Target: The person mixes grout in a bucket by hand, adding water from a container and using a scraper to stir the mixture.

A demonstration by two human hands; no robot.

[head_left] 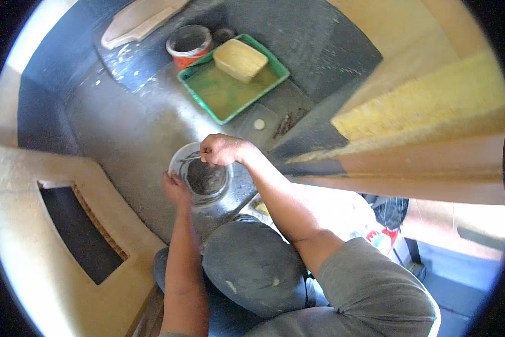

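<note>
A round white bucket [179,153] stands on the grey floor in front of my knees, with a dark grey, mud-like mix [206,177] inside and smears on its inner wall. My left hand [176,188] grips the bucket's rim on the left side. Over the far rim, my right hand [221,150] is closed on a thin pale tool [192,159], whose end reaches toward the inner wall on the left. Most of that tool is hidden by my fingers, so its kind does not show.
Beyond the bucket lies a green tray [225,119] of murky liquid holding a cream tub [240,59]. An orange-and-white bucket [189,45] stands behind it. A pale wall with a dark rectangular opening [83,233] rises at left, and a yellowish ledge [415,104] at right.
</note>
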